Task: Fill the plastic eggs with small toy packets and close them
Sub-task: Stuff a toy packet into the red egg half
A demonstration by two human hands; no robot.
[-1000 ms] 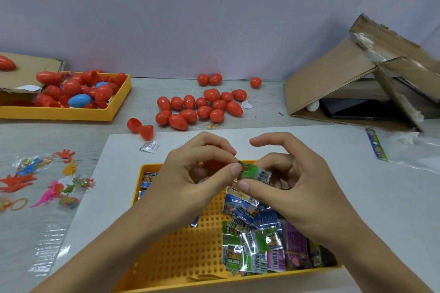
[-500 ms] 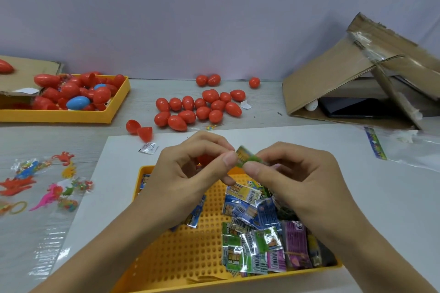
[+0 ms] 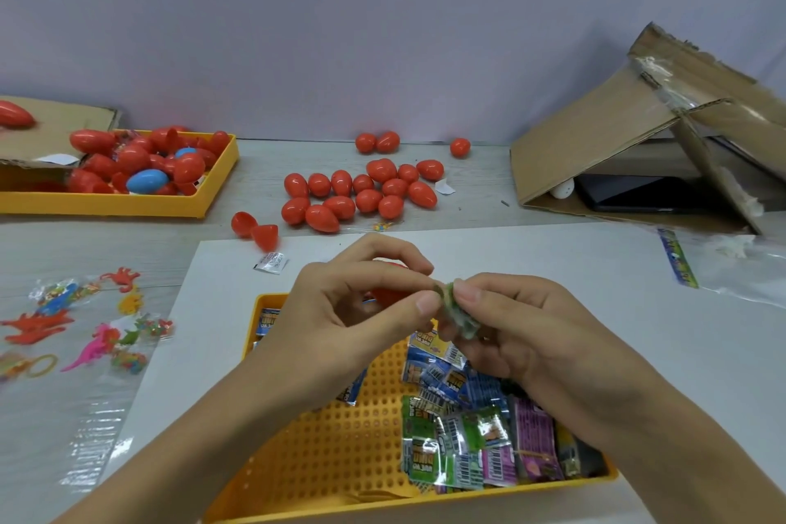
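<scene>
From the head view, both hands meet over the far edge of the near yellow perforated plastic tray (image 3: 323, 451), which lies on a white sheet on the pale surface (image 3: 263, 179). The left hand (image 3: 357, 311) curls its fingers round a red plastic egg half (image 3: 385, 294), mostly hidden behind them, while its thumb and forefinger also pinch the near edge of a small green foil toy packet (image 3: 457, 311). The right hand (image 3: 523, 332) has its grip closed on that same packet, which looks crumpled and rolled between thumb and fingertips, just right of the egg half.

The step in hand seems to be folding the packet small enough to go in. To do it well, I would roll it tight, keep the egg's open mouth turned toward the right hand, and push the packet fully below the rim so that no foil catches in the seam at closing.

More foil packets (image 3: 472, 438) are heaped in the tray's right part. Two open red halves (image 3: 255, 228) lie far left of the hands, a cluster of closed red plastic eggs (image 3: 361, 196) beyond them, and a second yellow tray of eggs (image 3: 127, 202) at far left. Whether the matching half is at hand, I cannot tell.
</scene>
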